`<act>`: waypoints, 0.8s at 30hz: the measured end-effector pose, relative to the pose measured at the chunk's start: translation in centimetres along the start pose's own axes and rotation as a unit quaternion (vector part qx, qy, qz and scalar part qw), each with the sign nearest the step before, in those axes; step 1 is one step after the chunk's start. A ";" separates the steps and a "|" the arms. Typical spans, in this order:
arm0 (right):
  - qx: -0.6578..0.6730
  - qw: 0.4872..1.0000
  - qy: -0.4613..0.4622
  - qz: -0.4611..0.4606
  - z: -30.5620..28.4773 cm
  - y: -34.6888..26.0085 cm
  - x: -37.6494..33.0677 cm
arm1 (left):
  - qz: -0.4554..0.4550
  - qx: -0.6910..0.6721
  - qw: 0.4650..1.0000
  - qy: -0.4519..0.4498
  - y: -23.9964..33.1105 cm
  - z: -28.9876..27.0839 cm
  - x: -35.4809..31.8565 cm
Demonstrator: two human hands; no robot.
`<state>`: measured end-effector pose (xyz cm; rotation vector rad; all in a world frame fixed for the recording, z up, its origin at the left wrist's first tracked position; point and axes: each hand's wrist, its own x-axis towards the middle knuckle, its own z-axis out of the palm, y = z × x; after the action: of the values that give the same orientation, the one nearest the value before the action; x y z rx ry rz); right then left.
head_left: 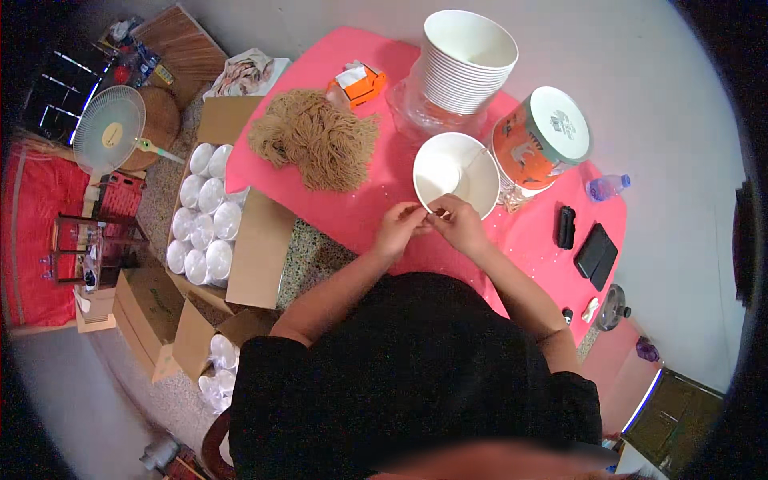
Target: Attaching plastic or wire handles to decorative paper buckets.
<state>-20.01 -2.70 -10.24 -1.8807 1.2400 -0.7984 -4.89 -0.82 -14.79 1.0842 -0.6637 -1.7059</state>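
Both hands, left hand [398, 228] and right hand [460, 224], pinching something tiny, too small to tell, just near the white paper bowl [456, 174]. Bowl probably light and easy to squash; best held softly by the rim.

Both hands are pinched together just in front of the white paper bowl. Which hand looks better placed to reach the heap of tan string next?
Probably the left hand. The heap of tan string lies on the pink table to its left, while the right hand sits nearer the white paper bowl.
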 end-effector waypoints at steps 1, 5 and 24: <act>0.004 1.000 0.000 0.008 0.0 -0.2 0.1 | -0.029 -0.044 0.999 0.010 0.1 0.1 0.2; -0.015 0.999 -0.033 0.026 -0.1 -0.2 0.5 | -0.027 0.013 1.000 -0.009 0.2 -0.6 0.4; -0.121 0.965 -0.195 -0.129 -6.7 -6.4 5.6 | 0.012 0.292 0.950 -0.108 6.6 0.9 1.5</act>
<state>-20.48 -7.80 -0.66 -2.2964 0.8853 -0.3832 -2.99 -4.74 -9.54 1.2843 -1.3779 -1.6600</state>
